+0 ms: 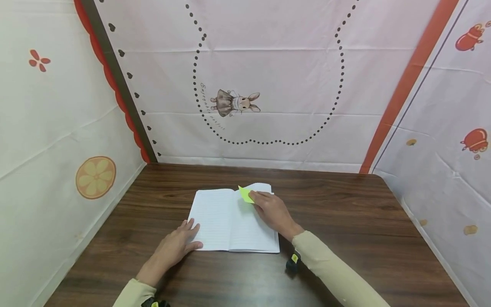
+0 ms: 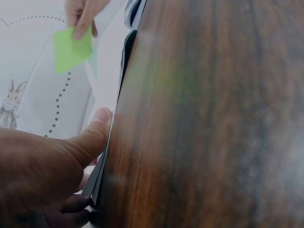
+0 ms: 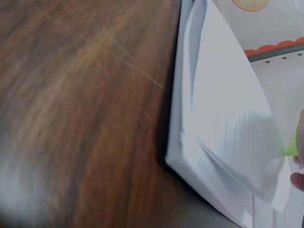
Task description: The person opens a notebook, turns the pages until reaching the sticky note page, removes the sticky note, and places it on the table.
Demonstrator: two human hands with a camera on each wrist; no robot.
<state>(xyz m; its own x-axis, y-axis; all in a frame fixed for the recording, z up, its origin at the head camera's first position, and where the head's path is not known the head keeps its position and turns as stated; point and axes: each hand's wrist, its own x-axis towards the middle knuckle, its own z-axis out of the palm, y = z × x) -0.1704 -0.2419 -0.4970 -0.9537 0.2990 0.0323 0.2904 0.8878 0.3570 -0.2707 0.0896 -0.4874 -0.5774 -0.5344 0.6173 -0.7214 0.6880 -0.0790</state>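
An open lined notebook (image 1: pixel 212 219) lies on the table, its right-hand page curling up at the far corner. My left hand (image 1: pixel 174 247) rests at the notebook's lower left corner, fingers spread along the side and thumb on the page. In the left wrist view, the thumb (image 2: pixel 97 130) presses near the page edge. Above the right page, my right hand (image 1: pixel 274 213) pinches a yellow-green sticky note (image 1: pixel 245 195) between thumb and fingers. The sticky note (image 2: pixel 71 47) hangs over the paper in the left wrist view. Only fingertips of the right hand show in the right wrist view.
The dark wood table (image 1: pixel 337 213) extends around the notebook. White printed cloth (image 1: pixel 287 85) hangs behind it, with more cloth along the left and right sides. A small black device (image 1: pixel 292 263) is strapped at the right wrist.
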